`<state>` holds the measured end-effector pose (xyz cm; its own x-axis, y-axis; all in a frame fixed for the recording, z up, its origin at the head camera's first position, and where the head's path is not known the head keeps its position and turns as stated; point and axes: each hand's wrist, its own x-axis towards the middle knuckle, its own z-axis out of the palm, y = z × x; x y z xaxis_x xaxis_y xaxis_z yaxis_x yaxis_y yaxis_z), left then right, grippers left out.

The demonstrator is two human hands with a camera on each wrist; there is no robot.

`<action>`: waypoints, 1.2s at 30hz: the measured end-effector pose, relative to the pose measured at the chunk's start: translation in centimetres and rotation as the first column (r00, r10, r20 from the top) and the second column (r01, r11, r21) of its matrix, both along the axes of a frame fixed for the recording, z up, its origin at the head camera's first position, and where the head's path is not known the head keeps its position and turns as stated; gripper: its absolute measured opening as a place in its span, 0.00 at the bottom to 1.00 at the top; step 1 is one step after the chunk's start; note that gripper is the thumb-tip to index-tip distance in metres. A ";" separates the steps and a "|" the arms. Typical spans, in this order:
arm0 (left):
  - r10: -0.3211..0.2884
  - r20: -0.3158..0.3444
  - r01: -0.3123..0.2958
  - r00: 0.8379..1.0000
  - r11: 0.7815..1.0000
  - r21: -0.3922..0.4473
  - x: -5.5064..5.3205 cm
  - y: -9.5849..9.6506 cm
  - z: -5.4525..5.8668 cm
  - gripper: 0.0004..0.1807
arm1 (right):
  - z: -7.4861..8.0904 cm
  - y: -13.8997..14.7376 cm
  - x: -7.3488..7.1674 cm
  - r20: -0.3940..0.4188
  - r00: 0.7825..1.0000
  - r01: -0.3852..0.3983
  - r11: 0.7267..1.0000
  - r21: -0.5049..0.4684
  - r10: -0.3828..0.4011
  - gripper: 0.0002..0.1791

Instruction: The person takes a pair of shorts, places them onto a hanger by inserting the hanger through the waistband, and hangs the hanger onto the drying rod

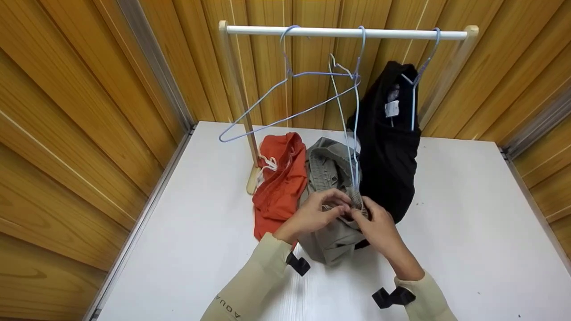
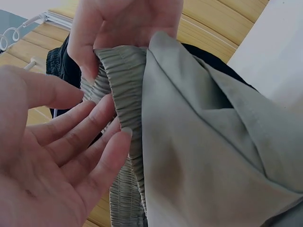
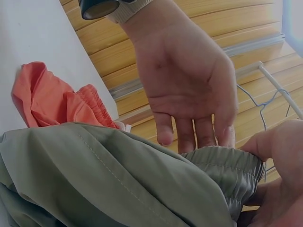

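Observation:
Grey pants (image 1: 330, 243) with a gathered elastic waistband (image 2: 125, 78) are bunched under the rack. My left hand (image 1: 314, 214) pinches the waistband edge between thumb and fingertips; its other fingers lie loosely extended against the gathers in the left wrist view. On the other side my right hand (image 1: 381, 227) grips the waistband, thumb on one face and fingers behind. A thin blue wire hanger (image 1: 349, 133), hooked on the rail, hangs with its lower end at the waistband between my hands. Part of that end is hidden by the cloth.
The white rail (image 1: 321, 31) on wooden posts also carries an empty wire hanger (image 1: 267, 127) at left. Black pants (image 1: 388, 156) hang on another at right. Orange shorts (image 1: 281, 191) with a white drawstring lie left on the white table (image 1: 187, 232). Wood-panelled walls surround it.

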<state>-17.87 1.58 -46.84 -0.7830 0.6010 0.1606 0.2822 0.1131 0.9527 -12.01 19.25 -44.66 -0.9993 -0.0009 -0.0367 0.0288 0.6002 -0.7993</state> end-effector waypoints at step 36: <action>0.361 0.137 -0.344 0.922 0.929 -0.134 -0.6 -0.1 -2.0 0.16 | 2.4 -0.2 2.1 -0.100 0.995 0.017 0.998 -0.054 -0.022 0.20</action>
